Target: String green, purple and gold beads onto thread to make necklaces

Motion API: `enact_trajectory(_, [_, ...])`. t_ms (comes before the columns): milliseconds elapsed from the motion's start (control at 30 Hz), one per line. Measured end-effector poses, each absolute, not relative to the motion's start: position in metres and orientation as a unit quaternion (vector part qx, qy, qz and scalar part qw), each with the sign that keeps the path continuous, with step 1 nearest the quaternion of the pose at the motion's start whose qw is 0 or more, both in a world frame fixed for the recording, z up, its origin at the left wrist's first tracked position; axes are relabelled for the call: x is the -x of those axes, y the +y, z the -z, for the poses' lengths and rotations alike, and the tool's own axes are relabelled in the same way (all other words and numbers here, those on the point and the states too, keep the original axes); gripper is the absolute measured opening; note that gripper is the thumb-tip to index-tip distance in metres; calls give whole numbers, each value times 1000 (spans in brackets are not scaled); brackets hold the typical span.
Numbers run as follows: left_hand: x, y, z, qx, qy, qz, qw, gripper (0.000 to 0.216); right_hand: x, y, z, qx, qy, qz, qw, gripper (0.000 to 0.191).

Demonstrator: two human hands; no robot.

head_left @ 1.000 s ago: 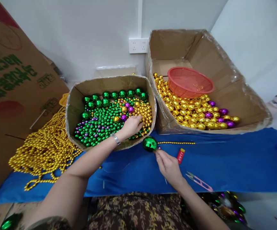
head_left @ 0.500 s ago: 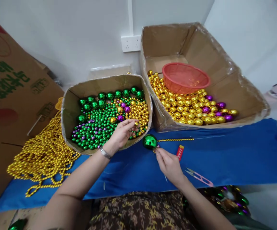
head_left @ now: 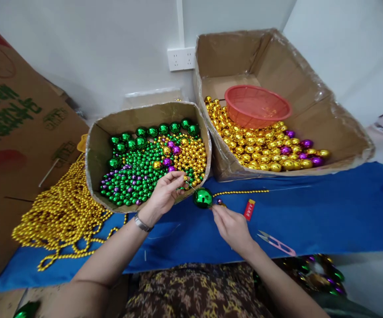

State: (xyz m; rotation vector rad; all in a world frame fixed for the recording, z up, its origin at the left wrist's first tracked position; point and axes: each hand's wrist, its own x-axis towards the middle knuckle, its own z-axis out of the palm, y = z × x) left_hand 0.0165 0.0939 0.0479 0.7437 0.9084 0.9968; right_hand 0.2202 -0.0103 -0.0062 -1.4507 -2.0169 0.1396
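Observation:
My left hand (head_left: 167, 190) pinches a small gold bead (head_left: 185, 178) at the front right rim of the smaller bead box (head_left: 95, 185). From those fingertips a thin straight line runs down to a large shiny green ball (head_left: 203, 198), hanging between both hands over the blue cloth. My right hand (head_left: 233, 227) is closed in a pinch at the ball's lower right side, where a bead string comes off it; its fingers largely hide the grip. Small purple and gold beads (head_left: 219, 202) sit just above the right fingertips. Behind the ball lies a short gold bead strand (head_left: 241, 192).
Gold bead strands (head_left: 62, 212) are heaped at the left. A larger box (head_left: 347, 132) holds gold and purple balls and a red basket (head_left: 257, 106). Pink thread snips (head_left: 276, 244) and a red packet (head_left: 249, 210) lie on the blue cloth (head_left: 330, 212), right of my hands.
My left hand and the green ball have shifted slightly left and down. The purple and gold beads now show above my right fingertips, which have stayed nearly in place.

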Motion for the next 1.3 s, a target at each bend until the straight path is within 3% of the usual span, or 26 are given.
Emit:
enact_trajectory(333, [-10,87,-46,-341,403,-460,714,26,-219,-12,11,542,-771,-75,327,28])
enact_trajectory(500, [-12,80,-42,-451,430,-477,620,29,-214,-11,14,553,-771,-40,314,27])
enact_trajectory(733, [-14,62,-40,-587,429,-392,563,17,-212,-15,32,560,-730,-212,330,29])
enact_trajectory(900, [-9,58,-53,-609,436,-396,531,18,-226,-11,18,558,-773,-128,273,29])
enact_trajectory(1133, [-10,61,-73,-632,396,-394,537,23,-204,8,-7,502,-783,-105,350,25])
enact_trajectory(1233, [0,84,-71,-695,433,-359,449,32,-201,9,-5,501,-784,-106,352,24])
enact_trajectory(1300, [8,105,-64,-754,489,-313,305,32,-203,8,-3,502,-778,-103,364,24])
